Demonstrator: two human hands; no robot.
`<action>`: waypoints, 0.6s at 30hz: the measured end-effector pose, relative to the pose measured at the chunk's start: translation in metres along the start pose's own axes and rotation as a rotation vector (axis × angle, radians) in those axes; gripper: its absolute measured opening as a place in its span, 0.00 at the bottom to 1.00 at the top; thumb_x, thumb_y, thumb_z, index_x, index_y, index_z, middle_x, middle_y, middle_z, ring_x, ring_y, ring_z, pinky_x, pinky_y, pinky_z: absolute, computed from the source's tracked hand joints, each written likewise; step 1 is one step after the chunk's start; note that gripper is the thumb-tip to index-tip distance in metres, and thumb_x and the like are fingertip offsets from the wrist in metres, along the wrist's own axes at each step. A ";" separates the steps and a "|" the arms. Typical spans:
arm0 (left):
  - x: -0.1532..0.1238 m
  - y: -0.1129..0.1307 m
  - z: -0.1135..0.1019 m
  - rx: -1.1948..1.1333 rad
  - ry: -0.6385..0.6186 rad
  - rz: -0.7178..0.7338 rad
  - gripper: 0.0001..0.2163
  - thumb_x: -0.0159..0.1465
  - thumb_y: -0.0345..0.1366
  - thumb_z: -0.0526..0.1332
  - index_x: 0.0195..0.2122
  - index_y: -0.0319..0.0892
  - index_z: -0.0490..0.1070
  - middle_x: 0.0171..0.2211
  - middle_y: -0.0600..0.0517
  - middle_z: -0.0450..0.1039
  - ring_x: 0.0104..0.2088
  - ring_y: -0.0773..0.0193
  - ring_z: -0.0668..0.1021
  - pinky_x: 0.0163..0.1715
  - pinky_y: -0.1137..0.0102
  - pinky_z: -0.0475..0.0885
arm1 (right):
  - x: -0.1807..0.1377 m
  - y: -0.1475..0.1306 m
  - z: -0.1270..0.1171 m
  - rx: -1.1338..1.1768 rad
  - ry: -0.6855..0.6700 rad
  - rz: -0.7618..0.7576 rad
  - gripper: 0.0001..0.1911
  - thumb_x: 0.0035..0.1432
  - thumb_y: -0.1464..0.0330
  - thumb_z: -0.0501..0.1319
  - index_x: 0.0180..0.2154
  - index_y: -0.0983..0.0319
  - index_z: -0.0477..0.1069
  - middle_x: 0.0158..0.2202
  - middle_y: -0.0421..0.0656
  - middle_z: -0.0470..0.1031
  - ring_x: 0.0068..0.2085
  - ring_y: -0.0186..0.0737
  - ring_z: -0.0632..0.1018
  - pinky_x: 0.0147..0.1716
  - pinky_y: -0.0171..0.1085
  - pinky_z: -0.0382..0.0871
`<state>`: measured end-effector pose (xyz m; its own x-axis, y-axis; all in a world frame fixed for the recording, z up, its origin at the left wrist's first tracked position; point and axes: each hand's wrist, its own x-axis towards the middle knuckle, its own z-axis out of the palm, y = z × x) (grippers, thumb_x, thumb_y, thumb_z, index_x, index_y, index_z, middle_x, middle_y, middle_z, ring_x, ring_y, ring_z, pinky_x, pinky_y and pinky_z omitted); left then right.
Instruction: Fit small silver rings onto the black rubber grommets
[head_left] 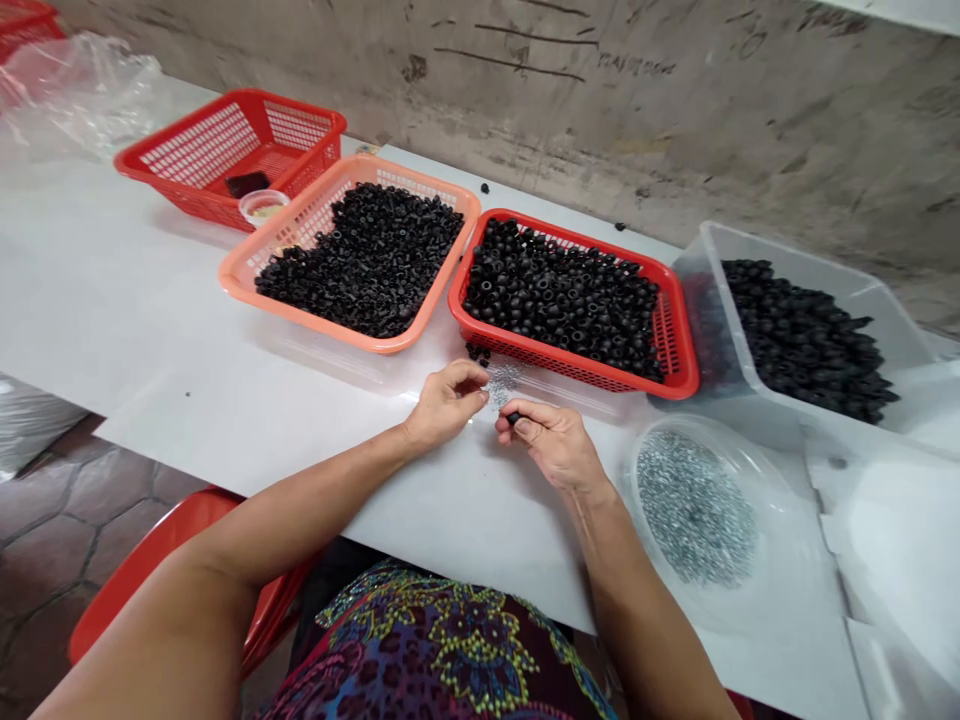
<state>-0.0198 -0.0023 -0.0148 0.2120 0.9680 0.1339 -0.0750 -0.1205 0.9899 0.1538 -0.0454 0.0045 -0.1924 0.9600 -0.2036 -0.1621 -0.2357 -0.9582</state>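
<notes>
Between thumb and fingers, my right hand [551, 440] grips a small black part [514, 418], round and short. Close by on the left, my left hand [450, 402] has its thumb and forefinger pinched together, and whatever lies between them is too small to make out. Just beyond both hands a little heap of tiny shiny metal pieces [504, 382] lies on the white table [480, 500]. A few small black pieces [478, 353] rest beside that heap, near the red basket [574, 370] full of black ring-ended parts.
An orange basket [315, 315] holds small black pieces. Farther left stands a red basket [187, 200] with a small white cup [262, 207]. To the right are a clear bin [817, 400] of black parts and a round tub [694, 505] of metal pieces. A concrete wall [675, 120] runs behind.
</notes>
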 end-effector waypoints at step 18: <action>0.028 -0.020 -0.020 0.302 0.250 0.065 0.09 0.50 0.26 0.57 0.32 0.40 0.71 0.31 0.52 0.69 0.30 0.65 0.71 0.34 0.69 0.68 | -0.035 -0.124 -0.052 -0.761 0.463 -0.412 0.20 0.54 0.62 0.63 0.50 0.57 0.74 0.41 0.45 0.78 0.44 0.45 0.78 0.42 0.47 0.77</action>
<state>-0.0317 0.0313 -0.0316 -0.0300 0.9755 0.2179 0.2172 -0.2065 0.9540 0.2313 -0.0416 0.1195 0.1641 0.9479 0.2731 0.5672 0.1358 -0.8123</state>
